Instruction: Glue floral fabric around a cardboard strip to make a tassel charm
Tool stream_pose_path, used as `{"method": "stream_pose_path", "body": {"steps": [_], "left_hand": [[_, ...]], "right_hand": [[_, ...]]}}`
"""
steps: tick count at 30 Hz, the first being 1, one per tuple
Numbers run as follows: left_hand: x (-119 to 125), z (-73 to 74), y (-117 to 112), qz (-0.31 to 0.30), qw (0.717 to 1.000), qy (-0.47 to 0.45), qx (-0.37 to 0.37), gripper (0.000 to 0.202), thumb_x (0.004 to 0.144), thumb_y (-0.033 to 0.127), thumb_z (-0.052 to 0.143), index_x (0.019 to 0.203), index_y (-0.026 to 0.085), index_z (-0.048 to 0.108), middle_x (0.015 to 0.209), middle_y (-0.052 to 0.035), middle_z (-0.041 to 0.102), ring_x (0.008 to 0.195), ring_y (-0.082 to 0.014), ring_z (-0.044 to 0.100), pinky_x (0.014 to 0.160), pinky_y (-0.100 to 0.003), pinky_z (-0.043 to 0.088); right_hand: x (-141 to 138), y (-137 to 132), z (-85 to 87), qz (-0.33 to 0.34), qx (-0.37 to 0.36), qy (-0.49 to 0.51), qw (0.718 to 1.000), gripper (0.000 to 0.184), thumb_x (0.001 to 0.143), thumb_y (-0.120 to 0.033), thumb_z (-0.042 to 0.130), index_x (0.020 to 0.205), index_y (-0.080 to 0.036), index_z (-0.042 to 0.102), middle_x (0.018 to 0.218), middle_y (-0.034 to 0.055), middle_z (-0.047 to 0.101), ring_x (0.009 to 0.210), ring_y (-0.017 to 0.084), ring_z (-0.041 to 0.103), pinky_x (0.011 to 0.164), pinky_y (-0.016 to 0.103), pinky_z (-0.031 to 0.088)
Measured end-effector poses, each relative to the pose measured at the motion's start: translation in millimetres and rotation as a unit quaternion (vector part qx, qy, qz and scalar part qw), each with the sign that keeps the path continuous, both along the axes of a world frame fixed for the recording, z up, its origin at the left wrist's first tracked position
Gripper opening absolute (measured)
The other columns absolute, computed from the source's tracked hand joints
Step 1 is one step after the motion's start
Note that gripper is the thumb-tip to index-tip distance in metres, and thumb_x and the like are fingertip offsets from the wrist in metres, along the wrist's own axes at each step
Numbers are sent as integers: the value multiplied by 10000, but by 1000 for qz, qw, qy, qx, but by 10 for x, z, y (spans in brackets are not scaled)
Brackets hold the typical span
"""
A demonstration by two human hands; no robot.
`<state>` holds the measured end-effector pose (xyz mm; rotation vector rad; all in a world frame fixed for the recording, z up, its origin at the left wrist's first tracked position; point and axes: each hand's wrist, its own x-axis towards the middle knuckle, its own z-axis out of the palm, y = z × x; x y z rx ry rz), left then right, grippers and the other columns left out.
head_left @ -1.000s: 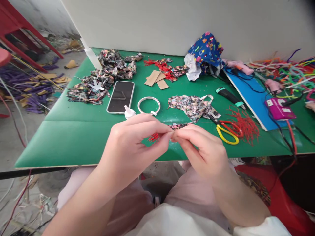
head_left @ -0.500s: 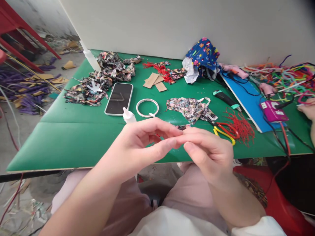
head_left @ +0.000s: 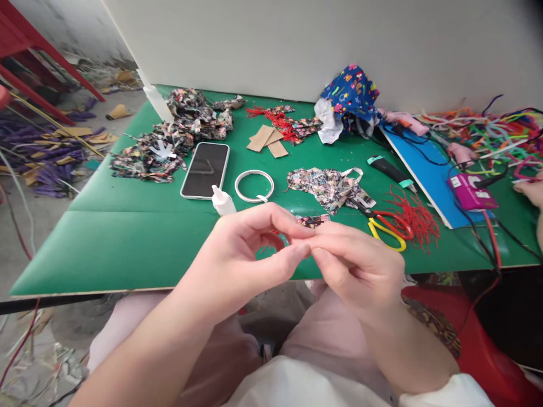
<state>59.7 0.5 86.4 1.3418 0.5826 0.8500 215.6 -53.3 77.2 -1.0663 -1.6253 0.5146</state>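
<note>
My left hand (head_left: 246,249) and my right hand (head_left: 356,263) meet fingertip to fingertip just above the near edge of the green table (head_left: 127,237). Both pinch a small piece: a strip of floral fabric (head_left: 313,220) shows above my right fingers, and a bit of red thread (head_left: 276,237) peeks through my left fingers. Most of the piece is hidden by my fingers. A small white glue bottle (head_left: 222,201) lies just behind my left hand.
A phone (head_left: 205,169), a white ring (head_left: 254,185), a floral cloth piece (head_left: 326,186), red-and-yellow scissors (head_left: 388,227), red threads (head_left: 418,217) and a utility knife (head_left: 388,170) lie behind. Fabric scraps (head_left: 169,141) pile at left. Another person's hand (head_left: 530,192) is at the right edge.
The view shifted a little. My fingers have kept working the small piece, and the red thread tuft that stuck out by my left hand is now mostly covered.
</note>
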Motion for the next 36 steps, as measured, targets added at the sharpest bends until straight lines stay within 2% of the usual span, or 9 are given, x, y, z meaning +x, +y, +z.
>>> {"method": "stream_pose_path", "body": {"steps": [7,11,14,17,21,25,30,36], "left_hand": [[34,7,-7,17,999,-4,-32,57,752,182,684,750,192,629,771,26,665,690,-75,605,632,-150,511],[33,0,-2,28,999,-10,-28,43,756,184,681,769,195,642,750,23,654,684,-81,612,619,-156,521],[13,-10,-1,-2,999,-30,-27,97,779,159,654,858,215,661,775,21,659,688,-85,630,639,-172,538],[0,-18,-9,-5,999,-36,-5,149,779,152,651,905,229,665,810,9,672,719,-105,642,677,-208,555],[5,-20,-22,12,999,-28,22,135,767,162,667,886,226,670,828,0,678,733,-109,636,675,-208,556],[14,-17,-32,8,999,-40,7,122,773,157,662,874,226,668,774,12,663,704,-102,629,654,-203,549],[29,-22,-52,23,999,-37,6,111,767,136,666,838,222,659,739,19,639,681,-86,597,633,-181,528],[64,-52,-65,34,998,-60,-1,80,763,141,667,778,208,624,742,17,598,692,-88,559,639,-187,502]], "right_hand": [[18,1,-36,29,2,-5,1000,268,803,-55,579,995,-207,688,889,-7,698,796,91,627,742,221,503],[15,0,-30,28,-13,1,1000,332,819,-84,578,1060,-293,672,981,-32,710,868,107,649,786,234,515],[17,-2,2,33,-42,23,998,362,846,-114,555,1089,-363,652,923,-63,726,867,103,663,809,233,525],[23,-6,27,37,-59,38,997,354,853,-131,551,1088,-377,651,909,-70,732,886,110,668,821,245,534],[24,-9,26,50,-61,54,995,382,850,-116,554,1100,-392,638,1039,-85,707,925,96,659,836,230,532],[20,-7,17,70,-69,80,992,391,852,-101,552,1100,-390,638,1079,-90,693,947,80,650,856,205,516],[6,-17,31,86,-87,96,988,369,865,-107,530,1086,-377,652,1037,-69,708,801,78,670,735,196,543],[-30,-41,46,52,-69,60,994,324,849,-110,550,1062,-318,678,935,-31,728,825,113,671,773,228,543]]}}
